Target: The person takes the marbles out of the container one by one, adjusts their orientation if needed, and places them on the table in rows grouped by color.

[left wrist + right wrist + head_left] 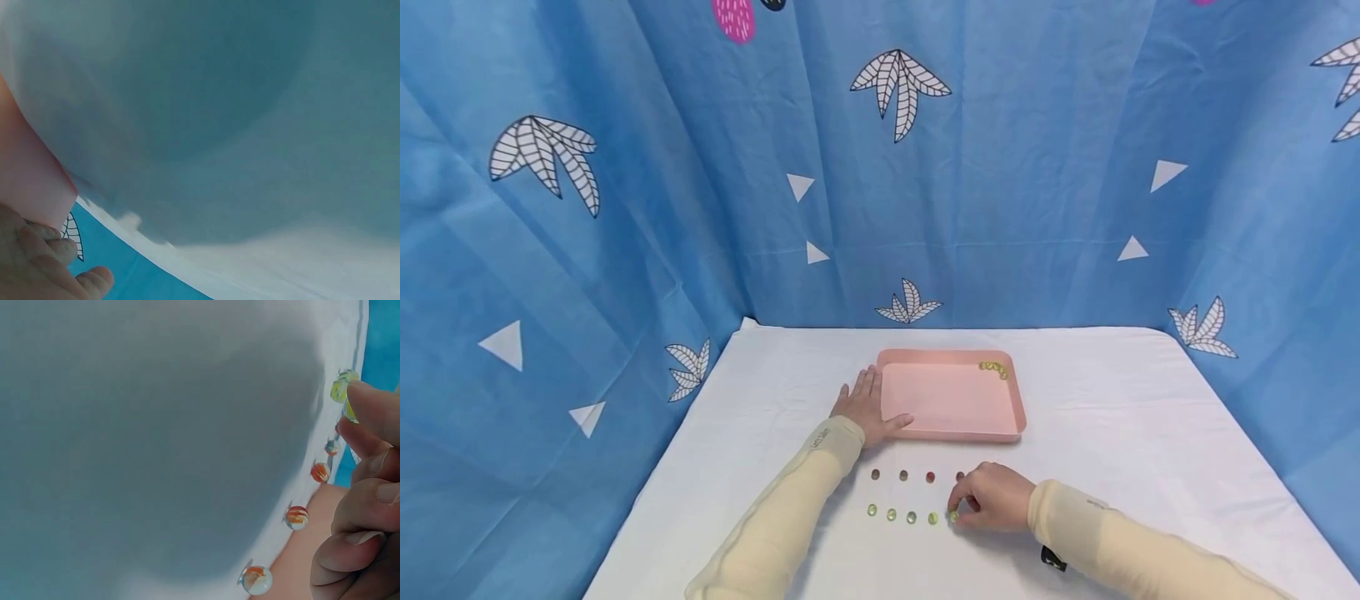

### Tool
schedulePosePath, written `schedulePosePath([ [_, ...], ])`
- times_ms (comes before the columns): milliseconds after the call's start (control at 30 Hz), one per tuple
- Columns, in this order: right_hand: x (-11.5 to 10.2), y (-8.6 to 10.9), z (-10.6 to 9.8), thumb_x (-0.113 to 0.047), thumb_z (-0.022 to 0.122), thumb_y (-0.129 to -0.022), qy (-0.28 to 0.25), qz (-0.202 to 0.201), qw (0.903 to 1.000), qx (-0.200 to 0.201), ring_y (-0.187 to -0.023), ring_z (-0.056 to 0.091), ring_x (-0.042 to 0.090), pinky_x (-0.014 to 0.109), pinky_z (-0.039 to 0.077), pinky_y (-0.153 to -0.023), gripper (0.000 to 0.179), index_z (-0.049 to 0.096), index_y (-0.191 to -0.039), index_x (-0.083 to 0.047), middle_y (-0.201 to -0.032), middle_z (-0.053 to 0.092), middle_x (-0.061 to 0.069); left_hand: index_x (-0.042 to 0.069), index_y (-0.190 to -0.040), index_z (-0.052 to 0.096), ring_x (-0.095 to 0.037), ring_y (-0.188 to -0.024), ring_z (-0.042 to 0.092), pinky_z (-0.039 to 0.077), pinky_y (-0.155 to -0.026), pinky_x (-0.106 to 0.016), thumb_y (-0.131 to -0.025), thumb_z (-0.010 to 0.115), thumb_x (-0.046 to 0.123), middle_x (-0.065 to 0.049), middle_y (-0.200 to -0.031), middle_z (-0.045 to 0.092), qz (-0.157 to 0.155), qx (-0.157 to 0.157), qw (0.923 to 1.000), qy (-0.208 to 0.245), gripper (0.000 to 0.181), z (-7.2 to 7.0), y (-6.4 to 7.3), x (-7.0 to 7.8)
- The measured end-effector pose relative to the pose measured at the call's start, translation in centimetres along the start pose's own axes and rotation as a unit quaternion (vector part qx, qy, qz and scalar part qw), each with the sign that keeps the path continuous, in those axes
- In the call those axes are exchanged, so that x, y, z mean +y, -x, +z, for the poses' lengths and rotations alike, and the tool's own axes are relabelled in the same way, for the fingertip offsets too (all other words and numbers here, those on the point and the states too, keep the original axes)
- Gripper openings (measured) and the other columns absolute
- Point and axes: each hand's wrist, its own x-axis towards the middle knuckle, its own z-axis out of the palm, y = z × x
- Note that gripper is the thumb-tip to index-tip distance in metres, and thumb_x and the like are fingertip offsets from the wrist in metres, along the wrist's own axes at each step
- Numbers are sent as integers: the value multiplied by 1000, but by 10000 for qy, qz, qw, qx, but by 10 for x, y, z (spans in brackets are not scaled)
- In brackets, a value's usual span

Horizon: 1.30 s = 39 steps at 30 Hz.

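Observation:
My right hand pinches a yellow-green glass marble between thumb and finger at the right end of the near row. In the right wrist view the pinched marble is partly hidden by the fingertips, with another yellow-green marble just past it. My left hand lies with spread, straight fingers against the left side of a pink tray, its thumb on the near left corner. Several yellow-green marbles sit in the tray's far right corner.
A second row of reddish and brownish marbles lies between the near row and the tray; its right end is close to my right hand. White cloth covers the table. Blue patterned curtains stand around its back and sides.

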Motion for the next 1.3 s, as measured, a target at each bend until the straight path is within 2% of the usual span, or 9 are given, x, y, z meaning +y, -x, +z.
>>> schedulePosePath([
  [400, -1, -1, 3, -28, 79, -79, 29, -36, 10000, -49, -50, 40, -5, 16, 39, -52, 15, 77, -92, -22, -56, 47, -23, 5, -154, 4, -26, -147, 6, 12, -116, -51, -77, 34, 87, -11, -161, 6, 43, 105, 9999, -3, 117, 1, -1, -2],
  [667, 3, -2, 8, -26, 80, -78, -6, -21, 10000, -65, -50, 41, -5, 15, 39, -50, 14, 77, -92, -24, -57, 48, -24, 5, -155, 4, -26, -147, 5, 11, -116, -51, -77, 34, 86, -11, -161, 4, 19, 34, 10000, -1, 116, 0, -1, -1],
  [1300, 7, -1, 5, -34, 79, -78, 32, 126, 9999, -37, -51, 43, -4, 18, 40, -55, 18, 76, -93, -27, -57, 48, -24, 6, -155, 4, -26, -147, 6, 11, -116, -52, -76, 35, 87, -11, -161, 7, -1, 108, 9999, 28, 117, 4, -3, -2],
])
